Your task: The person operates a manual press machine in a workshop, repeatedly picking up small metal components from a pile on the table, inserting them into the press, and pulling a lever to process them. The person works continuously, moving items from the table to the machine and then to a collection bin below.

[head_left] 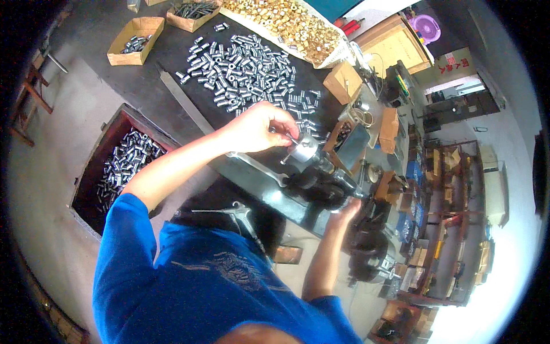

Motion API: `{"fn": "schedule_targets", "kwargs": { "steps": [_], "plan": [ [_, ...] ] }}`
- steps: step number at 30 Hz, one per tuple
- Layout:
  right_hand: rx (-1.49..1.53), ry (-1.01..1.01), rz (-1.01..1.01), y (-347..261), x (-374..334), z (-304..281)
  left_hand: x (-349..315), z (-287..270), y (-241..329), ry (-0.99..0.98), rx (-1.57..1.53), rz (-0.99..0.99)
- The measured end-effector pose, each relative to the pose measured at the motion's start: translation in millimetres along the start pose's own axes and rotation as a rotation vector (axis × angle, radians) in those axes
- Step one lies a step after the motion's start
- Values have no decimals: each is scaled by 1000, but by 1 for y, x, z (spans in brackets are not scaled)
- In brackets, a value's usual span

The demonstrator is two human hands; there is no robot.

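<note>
My left hand (269, 127) reaches across the bench to a round silver chuck (303, 149) on a small dark bench machine (323, 183). Its thumb and fingers are pinched together at the chuck's face, on something too small to make out. Short metal pins stick out of the chuck. At the machine's other end is my right hand (348, 208), its fingers mostly hidden. A wrench (260, 169) lies on the bench close to the chuck. Behind my left hand spreads a heap of short silver metal sleeves (246, 71). Nearer my body is an air blow gun (240, 217).
A deep box (74, 192) of similar sleeves stands left of the bench. Cardboard trays (123, 57) and a heap of brass fittings (286, 26) occupy the far side. A long flat metal bar (186, 103) lies beneath my left forearm. Shelves (447, 223) line the right.
</note>
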State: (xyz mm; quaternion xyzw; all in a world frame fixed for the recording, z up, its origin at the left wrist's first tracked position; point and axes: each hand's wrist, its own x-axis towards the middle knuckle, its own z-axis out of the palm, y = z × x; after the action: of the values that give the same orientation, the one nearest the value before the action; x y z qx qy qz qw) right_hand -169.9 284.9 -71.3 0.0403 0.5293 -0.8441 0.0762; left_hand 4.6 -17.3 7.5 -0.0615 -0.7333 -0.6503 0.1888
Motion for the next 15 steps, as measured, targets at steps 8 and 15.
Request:
{"fn": "schedule_targets", "kwargs": {
  "steps": [8,15],
  "plan": [
    [290,-72,168,4,-20,-38,2,-3,-2,-45,-144,-80],
    [69,-311,-57,-75,-47,-8,0,0,-9,19,-239,-122]
  ]
}}
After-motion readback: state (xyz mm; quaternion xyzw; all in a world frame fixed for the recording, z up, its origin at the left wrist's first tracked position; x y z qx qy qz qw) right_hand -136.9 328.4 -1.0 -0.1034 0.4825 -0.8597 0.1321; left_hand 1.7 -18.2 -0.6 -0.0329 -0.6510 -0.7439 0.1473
